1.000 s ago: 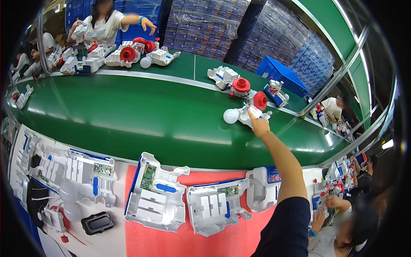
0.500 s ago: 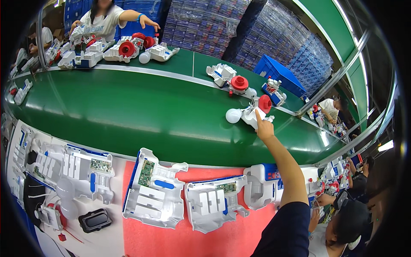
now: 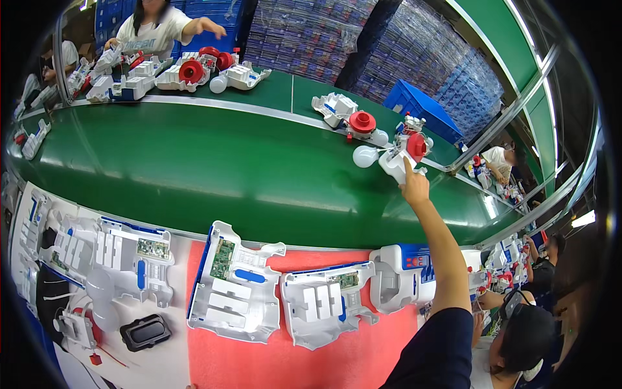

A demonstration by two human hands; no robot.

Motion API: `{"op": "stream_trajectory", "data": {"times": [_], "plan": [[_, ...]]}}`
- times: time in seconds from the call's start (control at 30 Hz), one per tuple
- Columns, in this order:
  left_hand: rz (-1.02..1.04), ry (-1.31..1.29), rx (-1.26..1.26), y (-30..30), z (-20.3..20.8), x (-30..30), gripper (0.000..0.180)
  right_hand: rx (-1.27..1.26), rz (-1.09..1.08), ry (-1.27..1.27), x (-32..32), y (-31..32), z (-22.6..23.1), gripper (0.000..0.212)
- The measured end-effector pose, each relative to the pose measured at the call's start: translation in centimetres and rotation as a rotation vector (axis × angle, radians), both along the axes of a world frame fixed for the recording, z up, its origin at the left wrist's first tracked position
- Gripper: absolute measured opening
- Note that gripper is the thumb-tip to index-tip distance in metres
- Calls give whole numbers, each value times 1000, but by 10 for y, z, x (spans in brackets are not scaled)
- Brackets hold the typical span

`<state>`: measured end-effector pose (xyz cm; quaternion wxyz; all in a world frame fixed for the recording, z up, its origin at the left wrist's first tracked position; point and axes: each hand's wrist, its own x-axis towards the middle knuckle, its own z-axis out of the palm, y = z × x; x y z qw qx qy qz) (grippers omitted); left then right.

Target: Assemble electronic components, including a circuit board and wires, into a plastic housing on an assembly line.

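My right hand reaches over the green belt to its far side. Its index finger lies straight along a white plastic housing half, and the other fingers are curled in at the housing's near edge. A red round funnel-like part and a white ball-shaped part are joined to this housing. It overlaps the near side of another white and red assembly behind it. Of my left hand, only what looks like a fingertip shows at the lower edge; its fingers are hidden.
Open white shells with green circuit boards lie on a pink mat. A black oval-framed part lies to the left. Similar assemblies line the far ledge, near a blue crate. Co-workers sit opposite and at right.
My right hand and the white housing with its red part and white ball have moved right and farther away. The opposite co-worker's outstretched arm has shifted left.
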<state>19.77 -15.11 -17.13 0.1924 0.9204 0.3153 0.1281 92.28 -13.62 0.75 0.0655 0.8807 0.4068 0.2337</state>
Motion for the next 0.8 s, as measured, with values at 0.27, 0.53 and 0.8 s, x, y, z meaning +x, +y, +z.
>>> {"op": "stream_trajectory", "data": {"times": [0.27, 0.53, 0.8], "plan": [[-58, 41, 103, -4, -50, -26, 57, 60, -30, -46, -7, -23, 27, 79], [-27, 22, 136, -6, -65, -30, 46, 44, -78, -99, -18, -71, 43, 73], [-75, -11, 40, -2, -51, -15, 67, 83, -154, -150, -8, -167, 44, 64]]}}
